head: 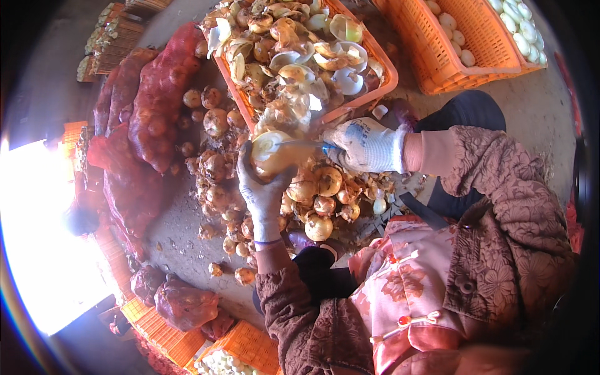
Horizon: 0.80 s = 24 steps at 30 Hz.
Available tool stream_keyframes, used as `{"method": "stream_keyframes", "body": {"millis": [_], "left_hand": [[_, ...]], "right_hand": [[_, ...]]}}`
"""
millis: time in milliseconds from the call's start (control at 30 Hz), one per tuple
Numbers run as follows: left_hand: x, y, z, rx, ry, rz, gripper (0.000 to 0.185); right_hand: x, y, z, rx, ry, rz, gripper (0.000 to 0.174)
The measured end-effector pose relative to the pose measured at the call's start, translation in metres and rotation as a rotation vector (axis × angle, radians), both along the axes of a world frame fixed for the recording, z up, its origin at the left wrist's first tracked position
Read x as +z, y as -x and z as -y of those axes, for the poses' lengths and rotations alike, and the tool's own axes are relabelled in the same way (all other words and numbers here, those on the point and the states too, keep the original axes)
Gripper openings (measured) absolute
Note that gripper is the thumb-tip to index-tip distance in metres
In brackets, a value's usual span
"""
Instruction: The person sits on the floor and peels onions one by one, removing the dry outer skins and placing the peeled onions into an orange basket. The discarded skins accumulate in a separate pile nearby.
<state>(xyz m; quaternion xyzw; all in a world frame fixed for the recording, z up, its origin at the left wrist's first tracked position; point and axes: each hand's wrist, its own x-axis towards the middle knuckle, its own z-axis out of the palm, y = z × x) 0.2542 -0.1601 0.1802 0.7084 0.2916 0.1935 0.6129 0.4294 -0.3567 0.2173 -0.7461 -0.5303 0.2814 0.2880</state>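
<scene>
My left hand, in a white knit glove with a dark coated palm, cups a partly peeled onion. A cut face with pale rings shows on its upper side. My right hand, gloved alike, grips a knife by its blue handle. The blade reaches over the onion and is blurred, as is the onion's lower right side. Just beyond both hands stands an orange plastic crate heaped with onion skins and cut onion pieces. Unpeeled onions lie on the floor below my hands.
Red mesh sacks of onions lie at the left. An orange crate at the upper right holds peeled onions. More orange crates and filled sacks stand at the lower left. Glare comes from a bright opening.
</scene>
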Motion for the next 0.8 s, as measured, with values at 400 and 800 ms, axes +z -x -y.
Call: {"method": "stream_keyframes", "body": {"millis": [400,800], "left_hand": [[-0.019,-0.006,0.024,0.406,0.400,0.408,0.062],[-0.052,-0.004,0.017,0.474,0.191,0.270,0.086]], "right_hand": [[-0.047,0.025,-0.017,-0.092,-0.208,0.158,0.015],[-0.016,0.018,0.004,-0.086,-0.080,0.349,0.026]]}}
